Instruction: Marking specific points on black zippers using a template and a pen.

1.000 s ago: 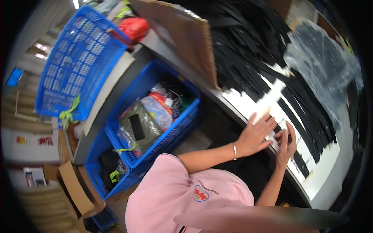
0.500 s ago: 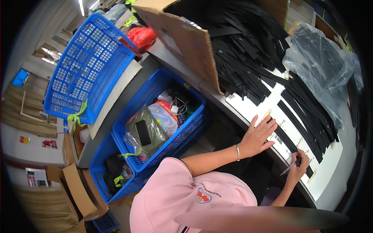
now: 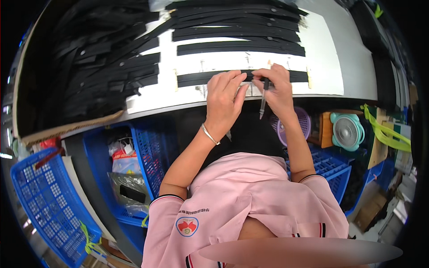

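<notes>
One pen [image 3: 263,102] juts past the near edge of the worktop [image 3: 357,78], clamped in the fingers of the right hand [image 3: 278,91], whose thumb and forefinger close in beside a black strip [image 3: 192,79]. The left hand [image 3: 223,100] reaches over that near edge too, fingers together and thumb apart, fingertips at the strip; I cannot tell whether either hand pinches it. The strip lies parallel to the near edge, on a white sheet [image 3: 324,56], between two small tan pieces [image 3: 309,77]. Only this one is being worked on, and it looks unfinished.

Farther in, toward the far edge, more strips [image 3: 237,47] lie in rows, some with a small round spot; these may be done, though nothing settles it. Toward the left edge a large dark heap [image 3: 98,49] spreads, perhaps the remaining supply, so plenty may be left.

The fingers hide the strip's middle, and whether it bears a fresh mark cannot be seen. Faint lines on the sheet are too blurred to read. Single strips merge in the heap, and the worktop's far edge is cut off.
</notes>
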A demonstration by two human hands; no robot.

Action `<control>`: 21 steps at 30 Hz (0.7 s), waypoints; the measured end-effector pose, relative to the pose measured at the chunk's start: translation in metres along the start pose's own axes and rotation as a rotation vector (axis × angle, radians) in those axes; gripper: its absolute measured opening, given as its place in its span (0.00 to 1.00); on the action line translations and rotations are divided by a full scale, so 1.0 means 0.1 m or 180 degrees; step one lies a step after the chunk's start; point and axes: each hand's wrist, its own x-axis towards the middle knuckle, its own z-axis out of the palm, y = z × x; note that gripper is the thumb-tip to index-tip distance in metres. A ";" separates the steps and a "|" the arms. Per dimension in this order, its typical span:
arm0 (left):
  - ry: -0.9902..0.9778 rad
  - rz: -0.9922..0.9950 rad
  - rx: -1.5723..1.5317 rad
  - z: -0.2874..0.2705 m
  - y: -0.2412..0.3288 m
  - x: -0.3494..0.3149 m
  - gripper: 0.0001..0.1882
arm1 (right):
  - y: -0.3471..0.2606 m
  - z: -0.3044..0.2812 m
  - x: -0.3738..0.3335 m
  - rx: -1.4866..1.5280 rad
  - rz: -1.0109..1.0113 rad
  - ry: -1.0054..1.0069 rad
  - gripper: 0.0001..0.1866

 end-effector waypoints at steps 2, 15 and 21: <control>-0.0097 -0.0004 -0.0127 0.13 0.00 0.06 0.13 | 0.04 -0.02 -0.03 -0.0065 0.0007 0.0046 0.15; -0.0109 -0.0078 0.0306 0.21 -0.02 0.12 0.07 | -0.03 -0.06 0.07 0.0504 0.0575 0.0414 0.07; -0.0029 0.0025 0.0375 0.25 -0.05 0.11 0.08 | 0.10 0.10 0.08 0.0708 0.0895 0.0265 0.06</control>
